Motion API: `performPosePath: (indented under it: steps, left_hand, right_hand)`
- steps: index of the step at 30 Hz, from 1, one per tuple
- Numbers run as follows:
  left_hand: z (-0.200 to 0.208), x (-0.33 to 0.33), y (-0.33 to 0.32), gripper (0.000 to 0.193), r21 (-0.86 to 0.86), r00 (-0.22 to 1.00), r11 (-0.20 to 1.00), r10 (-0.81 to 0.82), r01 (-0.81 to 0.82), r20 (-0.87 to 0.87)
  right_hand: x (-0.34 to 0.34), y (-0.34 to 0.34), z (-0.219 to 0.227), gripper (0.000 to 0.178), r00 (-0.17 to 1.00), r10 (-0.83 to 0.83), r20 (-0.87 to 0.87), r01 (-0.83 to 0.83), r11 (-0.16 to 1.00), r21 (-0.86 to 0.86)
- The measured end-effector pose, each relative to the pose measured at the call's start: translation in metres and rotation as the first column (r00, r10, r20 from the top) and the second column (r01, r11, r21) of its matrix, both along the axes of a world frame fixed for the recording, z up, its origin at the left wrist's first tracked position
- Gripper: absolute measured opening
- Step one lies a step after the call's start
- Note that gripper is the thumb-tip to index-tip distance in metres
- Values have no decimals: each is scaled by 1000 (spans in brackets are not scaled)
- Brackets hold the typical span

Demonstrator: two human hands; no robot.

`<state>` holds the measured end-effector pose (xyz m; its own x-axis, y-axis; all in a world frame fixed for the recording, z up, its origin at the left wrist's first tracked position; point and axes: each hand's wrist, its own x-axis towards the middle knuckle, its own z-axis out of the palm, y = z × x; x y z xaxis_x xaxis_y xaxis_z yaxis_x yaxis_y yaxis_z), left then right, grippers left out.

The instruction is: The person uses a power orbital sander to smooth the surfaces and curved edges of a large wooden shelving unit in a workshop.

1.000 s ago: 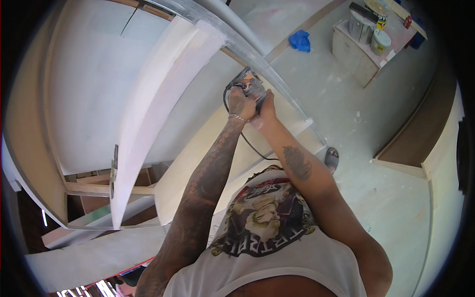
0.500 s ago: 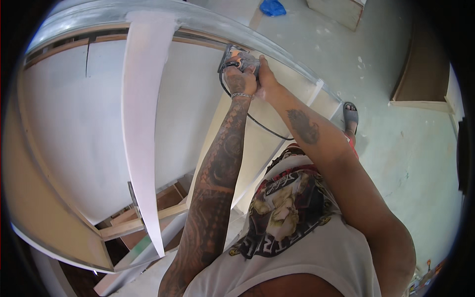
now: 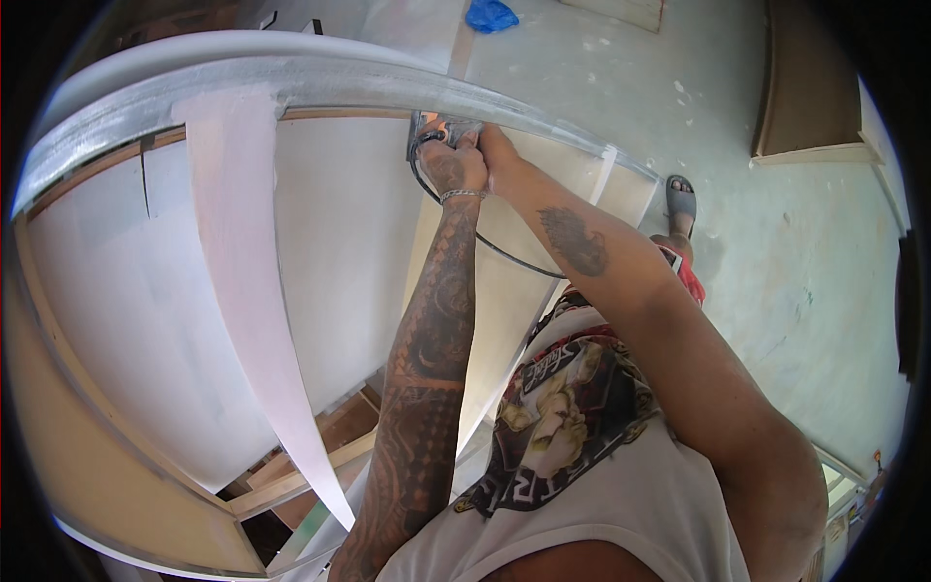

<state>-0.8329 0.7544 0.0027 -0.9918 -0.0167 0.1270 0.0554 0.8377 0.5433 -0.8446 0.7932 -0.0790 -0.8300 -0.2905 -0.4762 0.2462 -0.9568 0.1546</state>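
Both hands are closed together around an orange and grey power sander (image 3: 433, 124) at the far rim of a curved furniture frame (image 3: 339, 85). My left hand (image 3: 454, 167) wraps the near side of the tool, and my right hand (image 3: 497, 152) grips its right side. The sander's pad lies against the inner cream panel (image 3: 543, 184), just below the whitish, dusty rim; the fingers partly hide the tool. A black cord (image 3: 514, 257) loops from the sander down behind my left wrist and toward my body.
A pale pink curved strip (image 3: 238, 213) spans the frame, with white panels beside it and wooden slats (image 3: 301, 475) at its near end. Beyond the rim, a blue plastic bag (image 3: 492, 15) lies on the greenish floor. A brown panelled piece (image 3: 805, 87) stands at the far right.
My view has shifted, so the frame's rim and strip appear farther left. The sander has moved slightly down in the picture, staying at the rim with both hands on it.
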Motion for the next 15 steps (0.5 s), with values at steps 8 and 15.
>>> performPosePath:
  steps: [8, 15]
  left_hand:
    - [-14, -6, 1, 44, 146, 996, 989, -39, 27, 78]
    - [-11, -9, -7, 37, 91, 993, 995, -45, 35, 110]
  right_hand:
    - [-12, -16, -49, 34, 986, -130, -109, 140, 986, 90]
    - [-6, -15, -42, 16, 957, -165, -240, 214, 957, 194]
